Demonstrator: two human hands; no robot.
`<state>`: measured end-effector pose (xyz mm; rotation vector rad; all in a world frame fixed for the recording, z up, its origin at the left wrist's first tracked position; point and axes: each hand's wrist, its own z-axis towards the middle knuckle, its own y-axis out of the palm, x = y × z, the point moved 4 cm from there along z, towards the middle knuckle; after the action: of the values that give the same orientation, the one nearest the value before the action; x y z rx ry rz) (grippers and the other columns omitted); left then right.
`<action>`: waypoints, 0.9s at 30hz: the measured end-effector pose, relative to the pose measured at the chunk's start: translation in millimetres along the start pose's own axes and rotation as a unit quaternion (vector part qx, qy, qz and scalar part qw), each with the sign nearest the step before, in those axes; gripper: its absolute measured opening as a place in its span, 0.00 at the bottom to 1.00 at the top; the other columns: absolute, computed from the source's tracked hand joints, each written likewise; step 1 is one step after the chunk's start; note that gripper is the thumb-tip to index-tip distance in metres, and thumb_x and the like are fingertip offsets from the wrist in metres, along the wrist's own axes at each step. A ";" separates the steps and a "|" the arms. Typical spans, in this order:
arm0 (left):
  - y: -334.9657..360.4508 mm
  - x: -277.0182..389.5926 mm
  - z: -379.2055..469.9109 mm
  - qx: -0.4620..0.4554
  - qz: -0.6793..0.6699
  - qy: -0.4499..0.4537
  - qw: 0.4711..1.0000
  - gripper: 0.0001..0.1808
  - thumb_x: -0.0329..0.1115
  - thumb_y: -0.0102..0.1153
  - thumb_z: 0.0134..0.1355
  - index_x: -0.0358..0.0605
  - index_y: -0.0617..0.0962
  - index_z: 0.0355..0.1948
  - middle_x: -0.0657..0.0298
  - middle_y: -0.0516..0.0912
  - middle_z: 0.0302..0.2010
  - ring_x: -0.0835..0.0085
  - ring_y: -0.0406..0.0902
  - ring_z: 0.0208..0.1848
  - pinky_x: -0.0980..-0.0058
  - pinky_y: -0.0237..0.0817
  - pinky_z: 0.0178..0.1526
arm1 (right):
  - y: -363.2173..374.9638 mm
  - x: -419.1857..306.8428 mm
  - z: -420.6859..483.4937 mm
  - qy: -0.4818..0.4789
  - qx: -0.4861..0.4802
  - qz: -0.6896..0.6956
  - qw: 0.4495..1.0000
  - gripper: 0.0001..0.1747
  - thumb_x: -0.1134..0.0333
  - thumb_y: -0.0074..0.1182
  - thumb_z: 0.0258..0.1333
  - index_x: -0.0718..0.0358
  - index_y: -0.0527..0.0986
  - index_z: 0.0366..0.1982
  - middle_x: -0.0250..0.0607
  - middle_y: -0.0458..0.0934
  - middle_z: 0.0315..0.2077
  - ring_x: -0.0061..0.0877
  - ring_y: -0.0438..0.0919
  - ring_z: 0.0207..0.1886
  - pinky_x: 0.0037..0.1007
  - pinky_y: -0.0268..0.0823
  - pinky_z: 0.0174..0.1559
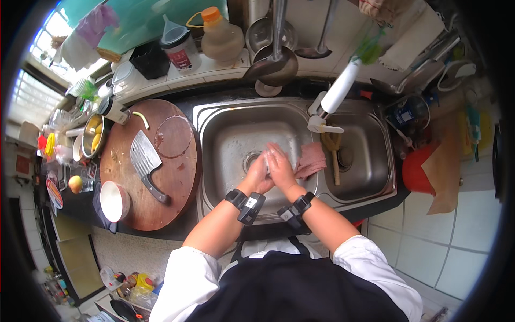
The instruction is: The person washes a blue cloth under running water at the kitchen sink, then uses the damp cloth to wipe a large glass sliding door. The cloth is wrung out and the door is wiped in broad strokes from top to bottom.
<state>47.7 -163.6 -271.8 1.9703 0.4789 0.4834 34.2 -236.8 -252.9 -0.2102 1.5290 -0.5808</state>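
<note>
My left hand [257, 174] and my right hand [280, 166] are pressed together over the larger basin of a stainless steel sink [225, 149], near its drain. Both look wet, with whitish foam or water on the fingers. Whether something small lies between the palms cannot be told. A pink cloth [312, 161] hangs over the divider just right of my right hand. The white-handled faucet [337, 90] stands behind the divider. In the smaller basin rests a brush-like tool with a pale handle [336, 167]. Each wrist wears a black strapped device.
On the left, a round wooden chopping board [177, 173] carries a cleaver [145, 155], a bowl [114, 201] and a green vegetable piece [141, 119]. Ladles [277, 66] hang behind the sink. Bottles and containers line the ledge. A red container [418, 169] stands at right.
</note>
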 end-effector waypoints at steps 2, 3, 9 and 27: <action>9.7 2.8 -8.7 0.132 0.062 -0.027 0.989 0.17 0.48 0.35 0.65 0.49 0.71 0.42 0.62 0.77 0.37 0.66 0.74 0.40 0.61 0.66 0.44 | -5.3 1.2 0.7 -0.014 0.011 -0.058 0.998 0.30 0.58 0.48 0.54 0.63 0.61 0.56 0.53 0.61 0.55 0.46 0.58 0.60 0.36 0.47 0.61; 14.0 4.3 -12.2 0.131 0.058 -0.024 0.989 0.17 0.48 0.35 0.65 0.49 0.71 0.42 0.62 0.77 0.37 0.66 0.74 0.40 0.61 0.66 0.44 | -6.3 0.8 -3.1 -0.016 0.028 -0.112 0.993 0.35 0.56 0.49 0.53 0.63 0.56 0.59 0.55 0.56 0.58 0.49 0.57 0.60 0.36 0.44 0.62; 22.9 9.7 -15.2 0.073 0.055 -0.045 0.995 0.16 0.46 0.37 0.64 0.47 0.72 0.39 0.62 0.77 0.35 0.67 0.74 0.35 0.62 0.67 0.39 | 5.8 -5.6 -10.8 0.197 -0.014 0.327 0.924 0.48 0.51 0.60 0.45 0.62 0.49 0.62 0.51 0.57 0.55 0.35 0.61 0.57 0.32 0.58 0.53; 51.4 40.0 -11.8 0.149 0.438 0.126 0.877 0.18 0.46 0.39 0.63 0.42 0.73 0.33 0.62 0.76 0.30 0.72 0.71 0.31 0.72 0.62 0.33 | -2.9 -47.6 13.7 0.278 0.055 0.413 0.865 0.31 0.45 0.49 0.51 0.72 0.73 0.34 0.41 0.75 0.32 0.24 0.71 0.34 0.29 0.64 0.34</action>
<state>81.4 -155.0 -215.5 2.3730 -0.2512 1.3091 49.7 -219.6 -209.0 0.7456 1.9325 -0.0161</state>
